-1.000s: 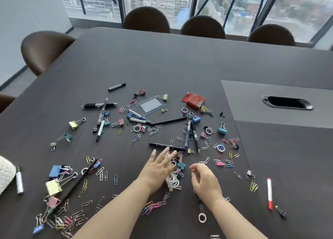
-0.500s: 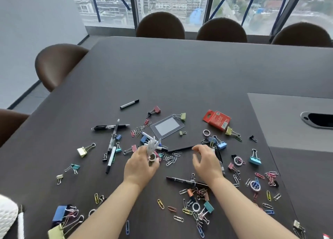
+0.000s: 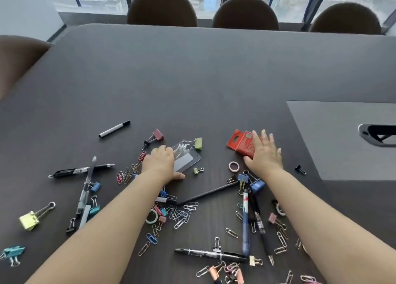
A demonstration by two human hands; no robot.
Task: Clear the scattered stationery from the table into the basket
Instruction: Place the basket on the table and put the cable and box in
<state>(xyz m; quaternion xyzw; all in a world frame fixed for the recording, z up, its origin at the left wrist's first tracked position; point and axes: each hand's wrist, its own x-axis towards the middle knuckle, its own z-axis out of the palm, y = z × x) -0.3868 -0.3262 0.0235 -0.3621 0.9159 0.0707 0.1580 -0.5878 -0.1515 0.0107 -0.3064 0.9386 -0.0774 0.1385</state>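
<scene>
Now my right hand (image 3: 264,155) lies on the small red cardboard box (image 3: 241,143), at the far right of the scatter on the dark grey table (image 3: 192,80). Its fingers (image 3: 260,138) are nearly straight across the top and the thumb sits at the near edge, so nothing is clasped yet. The box's long axis runs from far left, where its hang tab is, to near right, crossing my fingers; I judge a wrap from above would suit it.

My left hand (image 3: 159,162) is well apart to the left. Its fingers curl round a clump of white plastic clips (image 3: 179,149) and rest on the grey windowed card holder (image 3: 185,162). The right hand is plainly the one for the box.

Half a second ago both hands were nearer me. The right hovered, curled, short of the box, and the left was raised with the same clump. The basket is out of view.
</scene>
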